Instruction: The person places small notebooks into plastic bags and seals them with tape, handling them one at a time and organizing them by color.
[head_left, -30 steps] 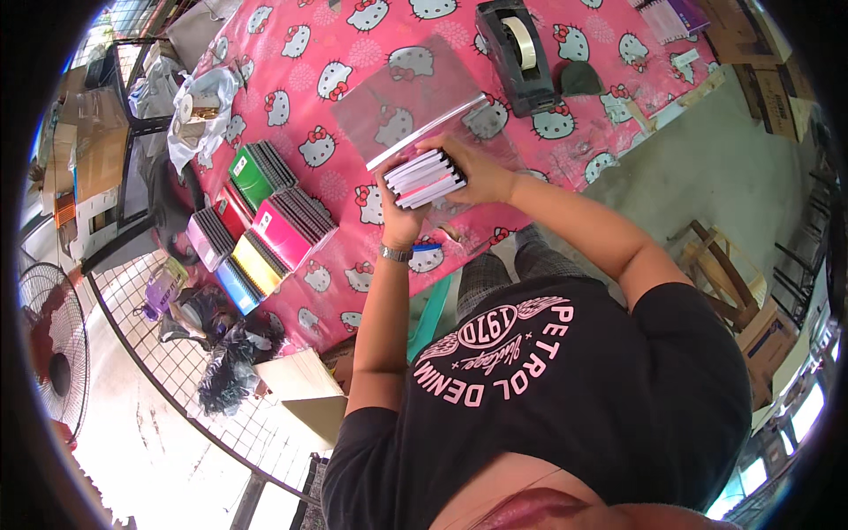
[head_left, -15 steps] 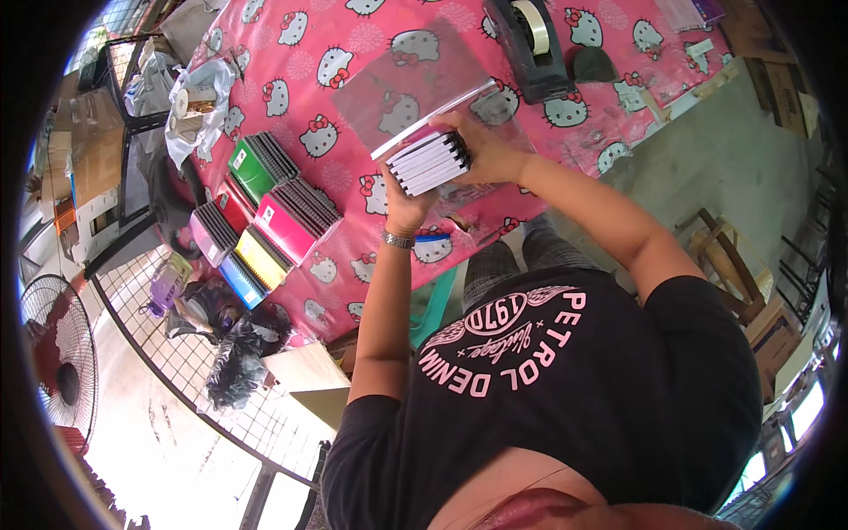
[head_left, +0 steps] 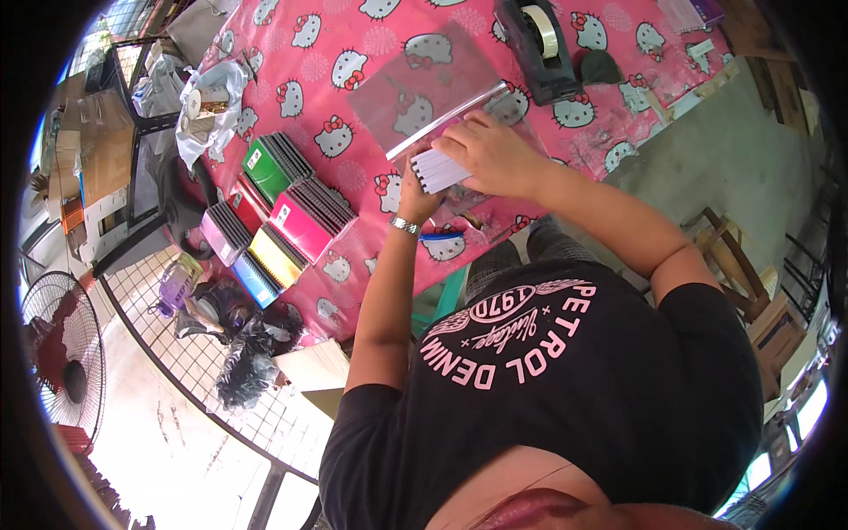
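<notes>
A stack of small spiral notebooks (head_left: 438,172) is held over the table's near side, its white page edges and dark binding facing up. My left hand (head_left: 419,196), with a metal watch on the wrist, grips the stack from its left side. Over its top and right side curls my right hand (head_left: 496,157), hiding part of the notebooks. Just beyond both hands lies a clear plastic bag (head_left: 428,84) with a pale strip along its near edge. Close to my left wrist is a blue pen-like item (head_left: 442,236).
Piles of spiral notebooks stand at left, among them green (head_left: 270,170), pink (head_left: 302,219), yellow (head_left: 276,251) and blue (head_left: 256,278). A tape dispenser (head_left: 541,53) sits at the far right on the pink patterned tablecloth (head_left: 309,115). A fan (head_left: 71,353) stands far left.
My right hand has shifted from the stack's right end to over its top, covering more of it. The stack appears turned slightly. The whole view has moved a little.
</notes>
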Demonstrator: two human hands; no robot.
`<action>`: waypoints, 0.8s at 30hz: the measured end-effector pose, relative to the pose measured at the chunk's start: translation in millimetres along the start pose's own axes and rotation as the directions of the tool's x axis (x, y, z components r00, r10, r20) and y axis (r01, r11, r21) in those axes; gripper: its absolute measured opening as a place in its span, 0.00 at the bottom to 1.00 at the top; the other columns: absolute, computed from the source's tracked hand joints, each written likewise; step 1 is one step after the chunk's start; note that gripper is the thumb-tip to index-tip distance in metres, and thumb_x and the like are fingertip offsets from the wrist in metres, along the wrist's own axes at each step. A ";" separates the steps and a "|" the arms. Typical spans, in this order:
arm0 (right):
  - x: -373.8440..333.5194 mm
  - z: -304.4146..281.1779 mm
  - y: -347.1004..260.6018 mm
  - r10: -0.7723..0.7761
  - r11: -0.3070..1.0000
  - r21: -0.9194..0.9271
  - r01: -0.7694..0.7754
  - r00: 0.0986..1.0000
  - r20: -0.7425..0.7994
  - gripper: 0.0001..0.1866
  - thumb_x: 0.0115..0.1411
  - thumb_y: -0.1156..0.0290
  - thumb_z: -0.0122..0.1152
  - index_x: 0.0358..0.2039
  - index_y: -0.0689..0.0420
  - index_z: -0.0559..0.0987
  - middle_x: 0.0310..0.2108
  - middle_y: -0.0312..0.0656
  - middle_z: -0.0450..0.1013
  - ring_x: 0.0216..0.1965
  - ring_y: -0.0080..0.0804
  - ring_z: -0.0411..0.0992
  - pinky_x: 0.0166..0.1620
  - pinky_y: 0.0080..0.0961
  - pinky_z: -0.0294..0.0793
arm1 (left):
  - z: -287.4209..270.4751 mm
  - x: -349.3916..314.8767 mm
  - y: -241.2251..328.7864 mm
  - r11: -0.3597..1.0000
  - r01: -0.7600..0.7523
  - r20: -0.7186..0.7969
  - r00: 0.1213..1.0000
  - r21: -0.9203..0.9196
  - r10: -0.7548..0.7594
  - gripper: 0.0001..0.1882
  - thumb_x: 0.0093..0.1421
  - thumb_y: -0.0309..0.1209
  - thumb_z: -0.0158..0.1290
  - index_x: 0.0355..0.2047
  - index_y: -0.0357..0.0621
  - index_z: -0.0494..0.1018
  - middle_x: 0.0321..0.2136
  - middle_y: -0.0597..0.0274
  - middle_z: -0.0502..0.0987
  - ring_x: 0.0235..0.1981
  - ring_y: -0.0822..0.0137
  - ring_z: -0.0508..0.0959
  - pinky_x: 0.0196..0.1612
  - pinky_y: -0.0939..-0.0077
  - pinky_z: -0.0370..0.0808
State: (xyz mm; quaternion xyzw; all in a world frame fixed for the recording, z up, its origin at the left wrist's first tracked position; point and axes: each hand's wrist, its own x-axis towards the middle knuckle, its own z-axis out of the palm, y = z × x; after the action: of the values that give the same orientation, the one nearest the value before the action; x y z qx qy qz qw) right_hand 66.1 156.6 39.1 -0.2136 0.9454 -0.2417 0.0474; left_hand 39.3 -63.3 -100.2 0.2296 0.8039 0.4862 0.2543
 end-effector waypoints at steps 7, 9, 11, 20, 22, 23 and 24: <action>8.9 34.5 55.9 0.675 0.168 0.931 -0.324 0.726 0.131 0.33 0.43 0.56 0.72 0.44 0.67 0.74 0.41 0.47 0.74 0.44 0.35 0.71 0.49 0.32 0.67 | -80.2 53.4 72.3 0.821 0.233 0.048 0.969 -0.522 -0.244 0.32 0.47 0.20 0.57 0.53 0.40 0.60 0.46 0.59 0.69 0.45 0.67 0.71 0.48 0.72 0.70; 13.6 57.8 70.2 0.725 -0.049 0.929 -0.368 0.627 0.287 0.34 0.42 0.57 0.72 0.44 0.67 0.74 0.41 0.47 0.74 0.43 0.35 0.71 0.48 0.31 0.68 | -84.4 68.8 62.4 0.809 0.328 -0.053 0.914 -0.488 -0.403 0.28 0.51 0.25 0.54 0.53 0.39 0.60 0.46 0.59 0.69 0.44 0.67 0.71 0.46 0.72 0.70; 19.0 73.7 73.1 0.788 -0.136 0.899 -0.415 0.505 0.352 0.32 0.42 0.55 0.72 0.42 0.67 0.76 0.39 0.47 0.74 0.39 0.35 0.72 0.45 0.30 0.69 | -71.2 70.6 53.0 0.743 0.476 0.065 0.859 -0.471 -0.508 0.23 0.53 0.27 0.51 0.50 0.40 0.63 0.42 0.60 0.71 0.39 0.69 0.72 0.42 0.72 0.71; 27.0 67.5 77.5 0.826 0.428 0.503 -0.751 0.551 0.119 0.30 0.45 0.50 0.67 0.38 0.65 0.78 0.39 0.48 0.72 0.41 0.43 0.71 0.44 0.36 0.70 | -30.9 62.3 56.4 0.641 0.481 -0.048 0.777 -0.598 -0.628 0.13 0.54 0.30 0.50 0.40 0.42 0.69 0.33 0.66 0.75 0.32 0.72 0.74 0.37 0.75 0.71; 21.0 73.9 70.7 0.799 0.585 0.462 -0.666 0.570 -0.190 0.28 0.46 0.51 0.66 0.38 0.64 0.78 0.39 0.46 0.71 0.42 0.44 0.70 0.44 0.37 0.70 | -27.8 63.1 55.2 0.663 0.467 -0.043 0.798 -0.585 -0.601 0.12 0.55 0.30 0.50 0.40 0.42 0.70 0.34 0.66 0.76 0.33 0.72 0.75 0.37 0.74 0.71; 16.7 78.8 63.3 0.747 0.663 0.480 -0.574 0.537 -0.391 0.27 0.47 0.52 0.65 0.37 0.63 0.77 0.39 0.45 0.70 0.42 0.44 0.69 0.44 0.37 0.69 | -27.7 62.6 55.0 0.656 0.485 -0.038 0.787 -0.579 -0.615 0.12 0.55 0.29 0.50 0.40 0.42 0.70 0.34 0.65 0.76 0.33 0.72 0.75 0.38 0.73 0.72; 11.1 83.3 55.8 0.669 0.741 0.471 -0.479 0.471 -0.574 0.25 0.47 0.53 0.65 0.36 0.62 0.77 0.39 0.43 0.69 0.42 0.45 0.69 0.44 0.38 0.69 | -27.9 61.9 54.7 0.648 0.502 -0.033 0.776 -0.573 -0.630 0.12 0.55 0.29 0.49 0.41 0.42 0.70 0.35 0.65 0.76 0.34 0.71 0.75 0.38 0.73 0.72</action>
State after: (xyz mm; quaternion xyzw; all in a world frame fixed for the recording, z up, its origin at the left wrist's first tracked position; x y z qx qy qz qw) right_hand 50.9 159.7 -60.6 0.2378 0.8633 -0.3883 -0.2179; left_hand -19.0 -20.6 -51.4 -0.1726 0.6903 0.6076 0.3527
